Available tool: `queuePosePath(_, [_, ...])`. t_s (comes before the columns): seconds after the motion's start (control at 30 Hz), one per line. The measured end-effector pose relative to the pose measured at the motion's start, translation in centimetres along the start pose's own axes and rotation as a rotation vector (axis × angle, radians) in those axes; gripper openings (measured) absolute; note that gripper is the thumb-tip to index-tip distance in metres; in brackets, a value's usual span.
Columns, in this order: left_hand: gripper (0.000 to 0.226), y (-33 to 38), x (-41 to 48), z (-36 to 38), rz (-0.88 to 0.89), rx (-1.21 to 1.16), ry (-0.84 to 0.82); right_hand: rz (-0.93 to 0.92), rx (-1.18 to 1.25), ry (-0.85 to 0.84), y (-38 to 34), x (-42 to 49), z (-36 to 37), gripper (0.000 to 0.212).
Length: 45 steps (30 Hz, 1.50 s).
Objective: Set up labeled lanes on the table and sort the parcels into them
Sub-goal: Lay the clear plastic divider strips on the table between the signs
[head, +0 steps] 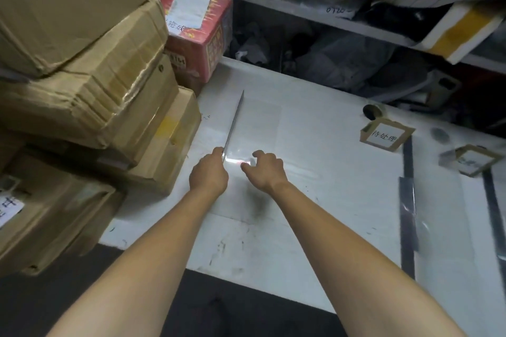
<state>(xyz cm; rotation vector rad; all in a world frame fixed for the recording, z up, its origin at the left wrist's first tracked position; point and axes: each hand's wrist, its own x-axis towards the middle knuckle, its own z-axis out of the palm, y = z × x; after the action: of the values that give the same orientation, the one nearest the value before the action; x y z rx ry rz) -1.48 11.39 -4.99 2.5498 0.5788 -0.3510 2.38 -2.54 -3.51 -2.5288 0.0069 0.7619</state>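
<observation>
From my remote seat I see the left hand (pixel 209 172) near the middle of the white worktop (pixel 315 123), its fingers (pixel 217 151) curled and pinching the near end of a thin grey strip (pixel 234 123). The strip runs straight away from the hand toward the far edge, just beside the cartons (pixel 95 96) stacked along the left side. The right hand (pixel 264 169) sits close to the left, fingers hooked downward like a claw over a glossy patch with a reddish spot. The blur keeps me from telling whether they grip anything or only touch the surface. Behind the cartons a red box (pixel 200 44) with a white label stands at the back left corner. Off to the right, well apart from the hands, a label card (pixel 386 134) with handwritten characters lies at the head of the dark strips (pixel 408 216) laid lengthwise on the worktop, and a second card (pixel 473 160) lies further right, its writing too smeared to read. A small dark roll (pixel 372 111) rests just beyond the first card. Past the far edge a shelf (pixel 301 12) holds bags and more boxes, all in shadow.
</observation>
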Motion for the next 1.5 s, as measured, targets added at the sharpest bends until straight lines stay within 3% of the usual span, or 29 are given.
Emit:
queuePosePath(0.1, [0.050, -0.7, 0.4, -0.3, -0.040, -0.089, -0.023, 0.010, 0.115, 0.062, 0.2, 0.1, -0.4, 0.062])
queuePosePath(0.27, [0.047, -1.4, -0.5, -1.6, -0.134, -0.348, -0.120, -0.017, 0.466, 0.330, -0.4, -1.5, -3.3, 0.068])
queuePosePath(0.4, [0.047, 0.5, -2.6, -3.7, -0.149, -0.641, -0.281, 0.048, 0.809, 0.224, -1.9, -3.2, -7.5, 0.068])
queuePosePath(0.53, [0.041, 4.1, -5.3, -6.1, -0.038, -0.697, -0.448, 0.077, 0.976, 0.111, -3.1, -6.4, -11.4, 0.061])
queuePosePath(0.6, [0.039, 6.6, -6.7, -7.4, 0.009, -0.703, -0.505, 0.090, 1.058, 0.112, -3.0, -8.0, -13.3, 0.051])
queuePosePath(0.73, [0.026, 11.6, -9.9, -9.5, 0.091, -0.694, -0.636, 0.096, 1.184, 0.224, -0.5, -11.0, -17.4, 0.063])
queuePosePath(0.77, [0.024, 13.1, -10.9, -9.9, 0.106, -0.669, -0.676, 0.097, 1.183, 0.262, 0.5, -11.9, -18.5, 0.067])
queuePosePath(0.93, [0.097, 21.2, -16.1, -9.8, 0.219, -0.610, -0.867, 0.085, 1.101, 0.419, 6.8, -16.8, -23.7, 0.082])
queuePosePath(1.13, [0.102, 31.5, -24.9, -6.1, 0.435, -0.483, -1.018, 0.048, 1.104, 0.574, 16.8, -23.3, -29.4, 0.073])
queuePosePath(1.3, [0.108, 38.8, -32.0, -0.6, 0.481, -0.450, -1.062, 0.087, 1.142, 0.604, 26.5, -29.4, -33.2, 0.067])
queuePosePath(1.5, [0.098, 47.9, -40.3, 7.2, 0.529, -0.389, -1.065, 0.103, 1.169, 0.631, 39.2, -35.9, -36.8, 0.066])
